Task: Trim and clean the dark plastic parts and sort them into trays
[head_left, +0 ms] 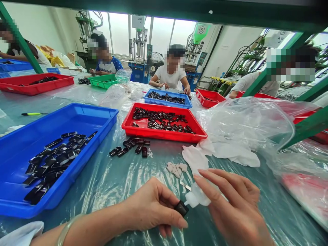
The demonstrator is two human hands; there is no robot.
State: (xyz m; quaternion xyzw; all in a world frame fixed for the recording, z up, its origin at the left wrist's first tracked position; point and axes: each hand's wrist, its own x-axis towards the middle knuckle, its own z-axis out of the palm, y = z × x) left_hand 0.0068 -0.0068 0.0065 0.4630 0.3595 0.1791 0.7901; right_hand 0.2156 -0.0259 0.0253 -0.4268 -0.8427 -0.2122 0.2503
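Note:
My left hand [156,208] pinches a small glossy black plastic part [181,208] between thumb and fingers. Close on its right, my right hand [233,205] grips a small whitish squeeze bottle [201,196]. The bottle lies tilted, and its thin nozzle points at the black part's edge; whether they touch I cannot tell. Part of the bottle is hidden by my right fingers. Just beyond it are a thin metal blade-like strip [185,185], a little heap of pale flat pieces [176,168] and a crumpled white cloth [196,157].
A blue tray [102,119] at left and a red tray [164,135] ahead hold many black parts. Several more parts [130,146] lie loose before the red tray. Clear plastic bags [241,119] and a green frame post [304,128] stand right. Co-workers sit across the table.

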